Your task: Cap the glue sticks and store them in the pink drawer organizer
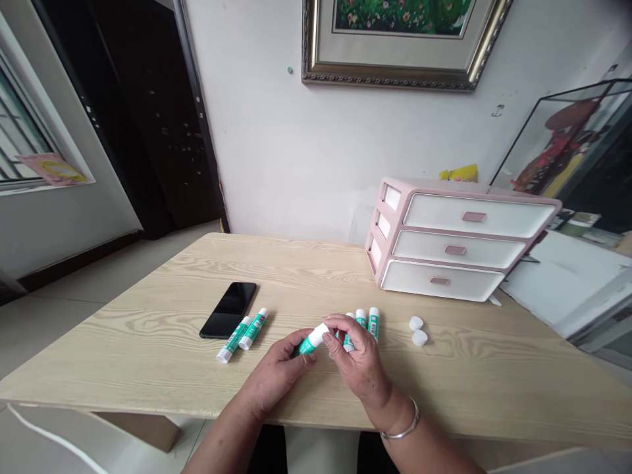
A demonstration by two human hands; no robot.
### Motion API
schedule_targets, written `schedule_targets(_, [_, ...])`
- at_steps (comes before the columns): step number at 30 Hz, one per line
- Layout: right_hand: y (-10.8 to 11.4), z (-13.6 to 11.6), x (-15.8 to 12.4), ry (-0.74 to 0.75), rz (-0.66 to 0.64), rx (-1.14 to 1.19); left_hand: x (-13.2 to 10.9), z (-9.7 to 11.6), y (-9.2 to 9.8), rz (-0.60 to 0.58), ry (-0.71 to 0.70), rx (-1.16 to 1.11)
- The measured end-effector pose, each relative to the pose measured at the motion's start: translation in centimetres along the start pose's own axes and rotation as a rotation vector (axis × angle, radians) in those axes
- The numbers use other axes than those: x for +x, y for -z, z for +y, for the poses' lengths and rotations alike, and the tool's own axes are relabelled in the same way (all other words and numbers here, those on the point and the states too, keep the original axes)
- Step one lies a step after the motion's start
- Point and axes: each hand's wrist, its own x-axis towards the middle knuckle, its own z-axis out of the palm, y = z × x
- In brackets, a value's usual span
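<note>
Green-and-white glue sticks (pixel 374 322) dot a pale, wavy-grained wooden counter (pixel 148 355) at lower center, near a glossy black phone (pixel 228 309) and white caps (pixel 416 323). At right stands a blush-pink and white drawer unit (pixel 454 249). At top, a gilded frame (pixel 395 78) with a cream mat surrounds a green garden painting (pixel 399 14) flecked with pink.
</note>
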Motion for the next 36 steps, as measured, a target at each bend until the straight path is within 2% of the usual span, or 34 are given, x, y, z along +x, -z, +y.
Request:
schedule_targets(5, [0.1, -0.3, 0.2, 0.089, -0.007, -0.041, 0.1, 0.3, -0.1, -0.037, -0.041, -0.015])
schedule_targets(15, [-0.3, -0.4, -0.3, 0.143, -0.093, -0.053, 0.0, 0.0, -0.1, -0.032, -0.032, -0.023])
schedule_targets(21, [0.4, -0.7, -1.0, 0.042, -0.062, -0.08, 0.3, -1.1, 0.2, 0.056, -0.144, -0.053])
schedule_targets(28, [0.6, -0.6, -1.1, 0.018, -0.038, -0.114, 0.6, -2.3, 0.5, 0.169, -0.123, -0.12])
schedule_targets(36, [0.6, -0.6, -1.2, -0.013, -0.071, -0.135, 0.5, -2.2, 0.5, 0.187, -0.142, -0.229])
